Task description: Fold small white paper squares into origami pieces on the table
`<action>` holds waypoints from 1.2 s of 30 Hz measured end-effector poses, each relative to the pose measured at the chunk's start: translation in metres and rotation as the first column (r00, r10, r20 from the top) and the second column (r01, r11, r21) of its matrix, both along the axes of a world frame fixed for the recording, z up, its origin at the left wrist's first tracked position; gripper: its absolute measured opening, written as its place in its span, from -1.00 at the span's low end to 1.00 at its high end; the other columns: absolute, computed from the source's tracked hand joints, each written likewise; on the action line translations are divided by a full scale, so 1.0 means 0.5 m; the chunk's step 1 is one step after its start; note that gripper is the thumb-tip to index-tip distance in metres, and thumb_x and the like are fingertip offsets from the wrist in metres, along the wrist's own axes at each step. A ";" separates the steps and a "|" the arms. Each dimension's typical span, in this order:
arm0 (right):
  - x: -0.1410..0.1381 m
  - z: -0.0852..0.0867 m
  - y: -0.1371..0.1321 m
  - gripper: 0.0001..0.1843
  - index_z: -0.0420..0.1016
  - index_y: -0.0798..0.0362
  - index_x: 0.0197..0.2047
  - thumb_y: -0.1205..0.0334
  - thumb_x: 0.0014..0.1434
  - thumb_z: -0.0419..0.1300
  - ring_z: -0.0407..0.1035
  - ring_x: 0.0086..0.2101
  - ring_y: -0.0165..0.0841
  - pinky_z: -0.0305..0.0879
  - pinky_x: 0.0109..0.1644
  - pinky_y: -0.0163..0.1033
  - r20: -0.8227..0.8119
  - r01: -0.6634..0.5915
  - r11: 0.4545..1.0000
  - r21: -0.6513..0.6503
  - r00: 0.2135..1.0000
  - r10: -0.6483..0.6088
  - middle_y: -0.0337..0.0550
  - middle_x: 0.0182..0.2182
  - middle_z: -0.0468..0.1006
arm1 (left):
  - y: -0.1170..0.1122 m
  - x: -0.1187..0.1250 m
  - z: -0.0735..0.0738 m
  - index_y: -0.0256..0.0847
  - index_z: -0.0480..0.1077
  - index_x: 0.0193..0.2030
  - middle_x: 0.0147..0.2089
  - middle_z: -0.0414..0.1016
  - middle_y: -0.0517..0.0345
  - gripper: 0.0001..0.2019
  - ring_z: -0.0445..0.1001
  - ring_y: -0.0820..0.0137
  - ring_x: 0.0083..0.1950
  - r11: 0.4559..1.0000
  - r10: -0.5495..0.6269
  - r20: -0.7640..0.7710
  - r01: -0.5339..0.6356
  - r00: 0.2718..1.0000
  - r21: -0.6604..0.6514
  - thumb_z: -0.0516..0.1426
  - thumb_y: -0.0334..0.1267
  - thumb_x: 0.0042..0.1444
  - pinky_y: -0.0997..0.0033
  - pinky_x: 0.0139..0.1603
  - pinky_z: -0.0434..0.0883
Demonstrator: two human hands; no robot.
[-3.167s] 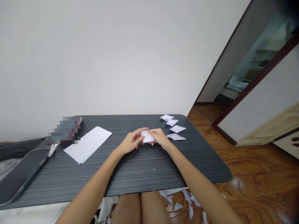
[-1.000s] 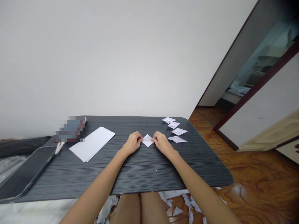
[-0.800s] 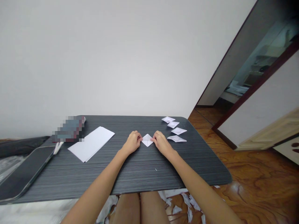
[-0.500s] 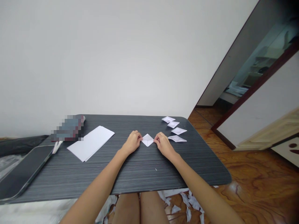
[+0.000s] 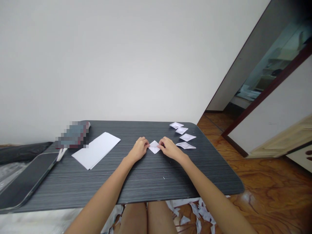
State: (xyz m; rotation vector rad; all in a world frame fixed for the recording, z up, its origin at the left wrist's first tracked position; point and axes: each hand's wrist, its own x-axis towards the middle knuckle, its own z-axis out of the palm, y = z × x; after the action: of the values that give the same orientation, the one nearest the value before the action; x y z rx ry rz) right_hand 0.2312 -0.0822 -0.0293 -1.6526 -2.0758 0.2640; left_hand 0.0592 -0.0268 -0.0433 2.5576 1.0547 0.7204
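Note:
A small white folded paper, diamond-shaped, lies flat on the dark striped table at its middle. My left hand has its fingers curled and pinches the paper's left corner. My right hand is curled too and presses on the right corner. Both hands rest on the tabletop.
Several finished folded paper pieces lie in a row at the table's back right. A stack of white sheets lies to the left, a blurred object behind it. A dark phone sits far left. Paper scraps litter the wooden floor.
3.2 s ago both hands held the paper just above the table as a square; now it lies flat as a diamond, pinned at both side corners. In the last second little has moved.

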 end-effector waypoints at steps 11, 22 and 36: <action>-0.010 0.025 0.053 -0.86 0.39 0.14 -0.50 0.23 -0.02 0.12 0.35 -0.39 -0.35 0.16 -0.35 -0.34 0.084 0.180 0.920 -0.347 0.983 -0.161 -0.08 -0.50 0.46 | -0.012 0.022 0.009 -0.29 0.31 -0.48 -0.34 0.34 -0.01 -0.82 0.25 0.25 -0.21 0.981 0.194 -0.185 -0.191 0.963 0.037 -0.07 -0.35 0.01 0.21 -0.22 0.19; -0.029 0.063 0.093 -0.83 0.40 0.24 -0.43 0.30 -0.12 0.19 0.34 -0.68 -0.38 0.26 -0.56 -0.31 0.162 0.230 0.750 -0.620 0.973 -0.164 -0.08 -0.66 0.47 | -0.025 0.033 0.019 -0.35 0.30 -0.43 -0.29 0.32 -0.15 -0.77 0.20 0.14 -0.16 0.968 0.251 -0.290 -0.233 0.924 0.093 -0.11 -0.29 0.03 0.05 -0.20 0.11; -0.008 0.033 0.037 -0.47 0.14 0.22 -0.12 0.08 -0.08 0.19 0.32 -0.19 -0.09 0.20 -0.26 -0.16 0.153 0.287 0.915 -0.284 0.955 -0.253 0.26 -0.21 0.38 | -0.045 0.032 0.024 -0.17 0.26 -0.26 -0.23 0.23 0.05 -0.80 0.16 0.26 -0.17 0.989 0.133 -0.197 -0.118 0.971 0.085 -0.11 -0.44 0.05 0.20 -0.22 0.14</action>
State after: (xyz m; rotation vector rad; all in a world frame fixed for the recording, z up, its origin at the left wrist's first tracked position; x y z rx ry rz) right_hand 0.2272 -0.0634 -0.0126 -2.1613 -1.9259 0.4211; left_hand 0.0753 -0.0491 -0.0313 2.6904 1.2864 0.5460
